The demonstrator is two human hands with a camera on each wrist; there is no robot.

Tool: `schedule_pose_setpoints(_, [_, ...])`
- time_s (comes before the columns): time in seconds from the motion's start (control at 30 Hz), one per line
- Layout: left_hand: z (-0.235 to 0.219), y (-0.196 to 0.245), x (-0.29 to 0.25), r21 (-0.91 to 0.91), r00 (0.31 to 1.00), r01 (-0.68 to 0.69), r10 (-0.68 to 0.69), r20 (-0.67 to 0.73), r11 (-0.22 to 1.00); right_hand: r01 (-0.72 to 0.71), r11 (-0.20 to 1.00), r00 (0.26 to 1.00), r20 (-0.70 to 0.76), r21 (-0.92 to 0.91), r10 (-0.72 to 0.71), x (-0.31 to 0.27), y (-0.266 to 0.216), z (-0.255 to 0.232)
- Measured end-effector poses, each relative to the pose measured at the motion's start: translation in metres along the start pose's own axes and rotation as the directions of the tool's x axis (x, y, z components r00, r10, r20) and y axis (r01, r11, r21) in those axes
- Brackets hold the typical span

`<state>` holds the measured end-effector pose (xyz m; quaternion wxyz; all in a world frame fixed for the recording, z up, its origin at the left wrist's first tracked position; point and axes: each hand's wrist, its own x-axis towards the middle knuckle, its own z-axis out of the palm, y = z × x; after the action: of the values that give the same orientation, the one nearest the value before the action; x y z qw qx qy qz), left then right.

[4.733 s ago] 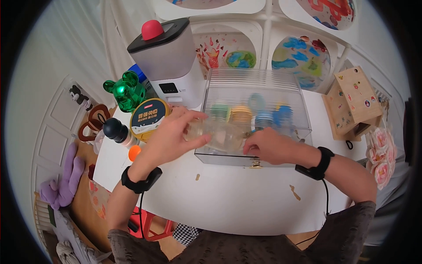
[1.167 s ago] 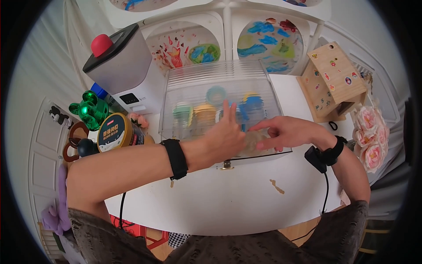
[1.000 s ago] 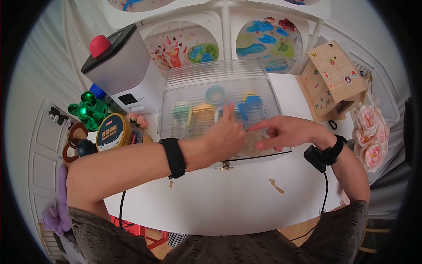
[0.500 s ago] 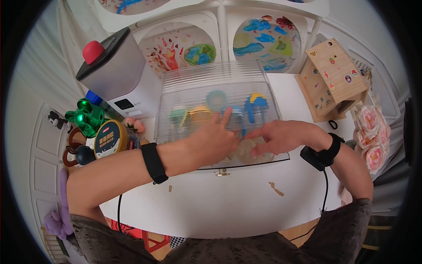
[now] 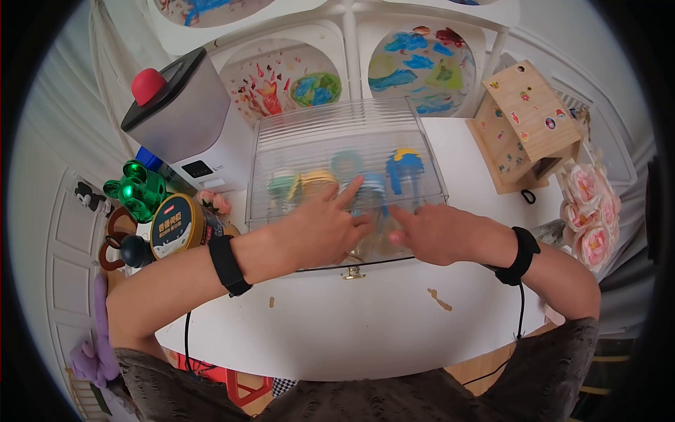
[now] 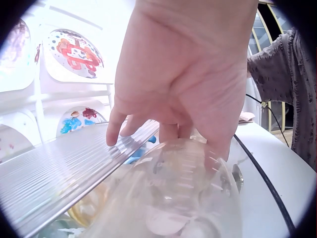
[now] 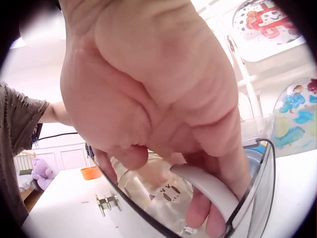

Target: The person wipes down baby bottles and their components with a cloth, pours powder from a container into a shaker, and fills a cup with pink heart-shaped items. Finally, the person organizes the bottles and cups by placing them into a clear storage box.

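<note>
A clear storage box [image 5: 334, 123] with a ribbed lid stands on the white table, its front part uncovered. Inside its front lies a clear baby bottle [image 6: 168, 198] with measuring marks. My left hand [image 5: 316, 228] grips one end, thumb on one side and fingers on the other, index finger stretched out. At the other side my right hand [image 5: 446, 235] reaches over the front wall. Its fingers curl round a grey curved handle [image 7: 205, 183] beside clear plastic with a printed animal face. Behind the hands stand several bottles with green, yellow and blue tops [image 5: 404, 163].
A brass latch [image 5: 354, 273] sits on the box front. To the left are a grey-white appliance [image 5: 190, 119], a round tub [image 5: 176, 224] and a green bear figure [image 5: 135, 188]. On the right are a wooden house [image 5: 527, 126] and pink flowers [image 5: 590, 211].
The bottle, earlier held above the box front by my left hand, now lies inside it. In the last second my left hand has shifted left and my right hand has moved slightly left and down.
</note>
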<state>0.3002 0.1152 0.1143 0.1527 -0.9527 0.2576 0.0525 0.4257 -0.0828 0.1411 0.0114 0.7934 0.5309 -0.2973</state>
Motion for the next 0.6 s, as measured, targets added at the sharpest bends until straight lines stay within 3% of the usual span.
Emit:
schedule_pose_setpoints(0.1, [-0.002, -0.002, -0.009, -0.026, 1.000, -0.007, 0.006, -0.010, 1.000, 0.018, 0.996, 0.991, -0.128, -0.082, -0.029, -0.001, 0.000, 0.012])
schedule_pose_setpoints(0.17, [-0.012, -0.007, -0.020, -0.244, 0.998, -0.018, 0.005, -0.055, 0.970, 0.073, 0.993, 0.980, -0.180, -0.088, -0.088, -0.003, 0.003, 0.015])
schedule_pose_setpoints(0.2, [-0.017, -0.010, -0.029, -0.241, 0.999, -0.009, -0.003, -0.052, 0.970, 0.128, 0.988, 0.962, -0.229, -0.091, -0.146, -0.004, 0.005, 0.016])
schedule_pose_setpoints(0.27, [-0.033, -0.015, -0.051, -0.488, 0.990, 0.138, -0.131, 0.049, 0.862, 0.113, 0.993, 0.950, -0.288, -0.037, -0.119, -0.009, 0.007, 0.016])
schedule_pose_setpoints(0.4, [-0.038, -0.015, -0.101, -0.425, 0.950, 0.287, -0.311, 0.014, 0.859, 0.143, 0.988, 0.927, -0.357, 0.058, -0.114, -0.016, 0.013, 0.017])
schedule_pose_setpoints(0.47, [-0.035, -0.011, -0.115, -0.260, 0.923, 0.386, -0.372, 0.103, 0.885, 0.151, 0.986, 0.920, -0.375, 0.068, -0.115, -0.017, 0.015, 0.017])
schedule_pose_setpoints(0.6, [-0.020, -0.005, -0.119, -0.289, 0.910, 0.405, -0.413, 0.034, 0.868, 0.175, 0.978, 0.888, -0.447, 0.115, -0.106, -0.014, 0.022, 0.005])
